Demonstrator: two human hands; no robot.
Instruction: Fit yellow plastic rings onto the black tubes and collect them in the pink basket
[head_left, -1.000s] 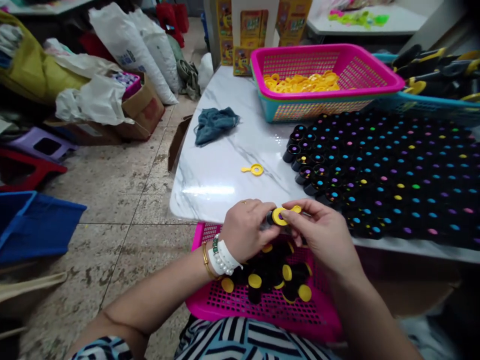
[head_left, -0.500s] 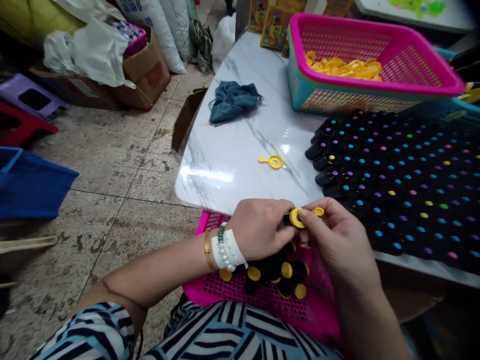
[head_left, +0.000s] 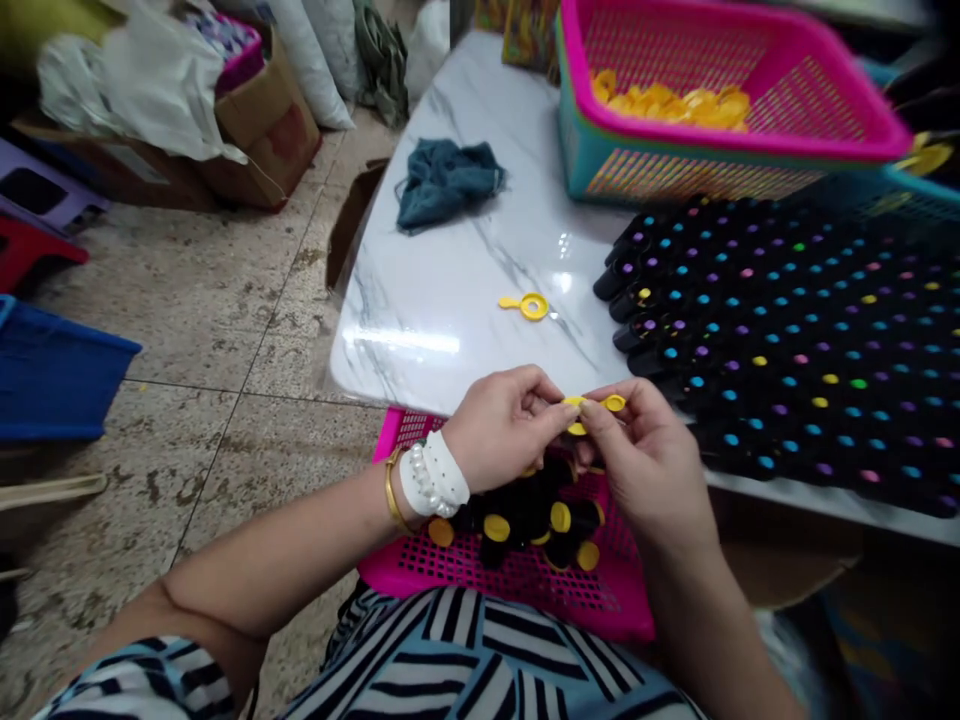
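Observation:
Over a pink basket (head_left: 517, 600), my two hands meet at one yellow cap (head_left: 616, 403), a ring with a small round lid on a strap. My left hand (head_left: 499, 425) is closed, its thumb pressed to the cap's left side; whether a black tube is still under these fingers is hidden. From the other side my right hand (head_left: 649, 455) pinches the same cap, thumb on top, with the little lid poking out past the fingers. Below, several black tubes with yellow caps (head_left: 496, 528) lie in the basket. A loose yellow cap (head_left: 534, 306) rests on the marble-patterned table (head_left: 420, 285).
Many black tubes (head_left: 780, 330) with coloured dots on their ends stand packed at the right of the table. Behind them a pink and blue basket (head_left: 697, 160) holds yellow caps (head_left: 675, 103). A dark teal cloth (head_left: 448, 183) lies near the left edge. A blue bin (head_left: 60, 370) stands on the floor.
My left hand has shifted from gripping the black tube beside the cap to pressing its thumb on the cap. The ring, facing up before, is now mostly covered by fingers. The view has shifted slightly.

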